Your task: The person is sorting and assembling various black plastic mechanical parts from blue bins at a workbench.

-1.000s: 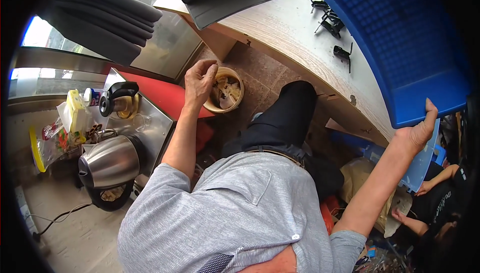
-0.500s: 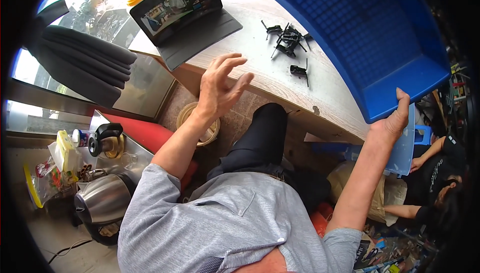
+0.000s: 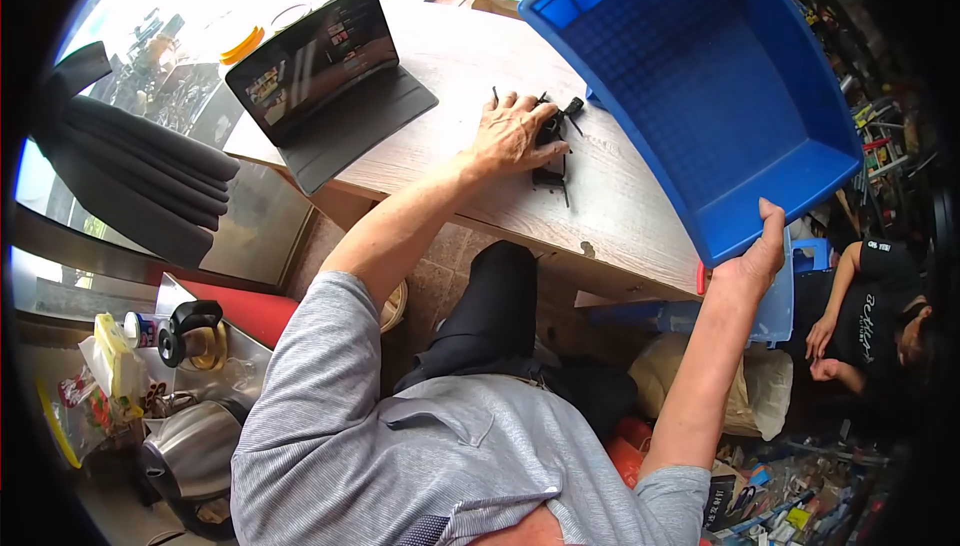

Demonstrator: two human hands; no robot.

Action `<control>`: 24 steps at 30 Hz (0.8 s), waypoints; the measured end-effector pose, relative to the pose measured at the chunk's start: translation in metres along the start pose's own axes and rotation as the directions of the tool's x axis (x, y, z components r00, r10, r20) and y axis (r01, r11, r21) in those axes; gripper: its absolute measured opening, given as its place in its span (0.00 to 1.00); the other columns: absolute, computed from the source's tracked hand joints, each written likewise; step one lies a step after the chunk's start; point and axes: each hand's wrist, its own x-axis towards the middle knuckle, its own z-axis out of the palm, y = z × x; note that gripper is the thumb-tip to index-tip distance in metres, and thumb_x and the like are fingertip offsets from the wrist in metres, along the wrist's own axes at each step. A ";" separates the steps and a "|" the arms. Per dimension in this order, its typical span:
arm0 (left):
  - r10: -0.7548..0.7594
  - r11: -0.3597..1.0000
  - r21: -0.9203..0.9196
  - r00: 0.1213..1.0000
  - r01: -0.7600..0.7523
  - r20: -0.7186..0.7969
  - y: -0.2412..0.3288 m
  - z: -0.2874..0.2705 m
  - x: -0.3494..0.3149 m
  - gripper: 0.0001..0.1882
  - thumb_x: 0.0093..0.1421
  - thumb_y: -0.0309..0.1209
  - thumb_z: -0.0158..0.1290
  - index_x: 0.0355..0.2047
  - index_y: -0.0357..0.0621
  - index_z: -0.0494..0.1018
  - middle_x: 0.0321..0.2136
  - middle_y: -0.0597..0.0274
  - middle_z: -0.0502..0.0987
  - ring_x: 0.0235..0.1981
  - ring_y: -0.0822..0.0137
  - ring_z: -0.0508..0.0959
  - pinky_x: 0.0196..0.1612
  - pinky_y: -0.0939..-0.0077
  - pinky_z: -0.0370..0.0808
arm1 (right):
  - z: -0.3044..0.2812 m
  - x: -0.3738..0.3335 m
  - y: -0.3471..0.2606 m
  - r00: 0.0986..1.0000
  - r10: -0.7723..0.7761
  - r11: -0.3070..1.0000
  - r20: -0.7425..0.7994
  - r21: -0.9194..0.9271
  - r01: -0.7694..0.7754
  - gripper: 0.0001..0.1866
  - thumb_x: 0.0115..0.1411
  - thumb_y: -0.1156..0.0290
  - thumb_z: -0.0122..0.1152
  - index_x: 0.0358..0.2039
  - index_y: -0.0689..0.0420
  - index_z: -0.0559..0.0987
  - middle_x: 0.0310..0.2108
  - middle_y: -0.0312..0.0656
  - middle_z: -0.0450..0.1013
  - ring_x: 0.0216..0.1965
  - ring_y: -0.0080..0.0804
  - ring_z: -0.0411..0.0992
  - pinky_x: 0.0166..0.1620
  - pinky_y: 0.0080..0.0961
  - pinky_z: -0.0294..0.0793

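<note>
My left hand (image 3: 512, 134) rests palm down on a small pile of black parts (image 3: 556, 142) on the wooden table (image 3: 440, 146), fingers curled over them. My right hand (image 3: 752, 258) grips the near corner of a big empty blue plastic crate (image 3: 700, 86), holding it tilted up at the table's right edge. The crate's open inside faces me.
A tablet in a black folding case (image 3: 318, 64) stands on the table's left. A person in a black shirt (image 3: 880, 306) sits low at the right. A metal kettle (image 3: 185, 456), a glass jug (image 3: 195, 334) and packets lie lower left. Dark folded cloth (image 3: 140, 176) hangs left.
My left hand rose from a bowl below the table and now lies on the black parts. The blue crate, still in my right hand, has come closer and larger in view.
</note>
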 end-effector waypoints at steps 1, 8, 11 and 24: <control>0.009 1.000 -0.003 1.000 -0.009 -0.020 0.006 0.002 -0.002 0.35 0.56 0.60 0.56 0.57 0.52 0.72 0.57 0.52 0.71 0.61 0.45 0.66 0.62 0.40 0.58 | 0.001 -0.001 -0.001 1.000 -0.005 1.000 -0.004 -0.002 0.005 0.35 0.48 0.65 0.64 0.55 0.70 0.70 0.50 0.54 0.71 0.52 0.48 0.73 0.54 0.46 0.76; 0.101 0.983 -0.151 0.994 -0.105 -0.032 0.024 0.000 0.000 0.39 0.56 0.65 0.53 0.58 0.50 0.71 0.59 0.41 0.66 0.62 0.43 0.64 0.61 0.38 0.59 | -0.007 0.009 0.006 0.998 -0.017 0.999 -0.054 -0.048 0.014 0.33 0.48 0.65 0.64 0.54 0.70 0.71 0.50 0.54 0.71 0.51 0.48 0.73 0.54 0.46 0.76; 0.091 0.994 -0.055 0.996 -0.090 0.011 0.028 0.002 0.016 0.43 0.55 0.69 0.50 0.58 0.49 0.71 0.61 0.41 0.64 0.63 0.43 0.63 0.61 0.37 0.59 | -0.005 0.011 0.006 0.998 -0.026 0.999 -0.062 -0.049 0.023 0.33 0.48 0.65 0.64 0.54 0.70 0.71 0.49 0.54 0.71 0.50 0.48 0.74 0.54 0.46 0.77; 0.166 0.947 -0.282 0.986 -0.153 0.020 0.035 0.020 0.022 0.40 0.58 0.66 0.49 0.53 0.42 0.76 0.62 0.49 0.66 0.65 0.51 0.63 0.68 0.45 0.53 | -0.008 0.019 0.002 0.997 0.013 1.000 -0.071 -0.007 -0.013 0.34 0.48 0.66 0.65 0.54 0.70 0.71 0.50 0.54 0.72 0.50 0.49 0.74 0.53 0.47 0.77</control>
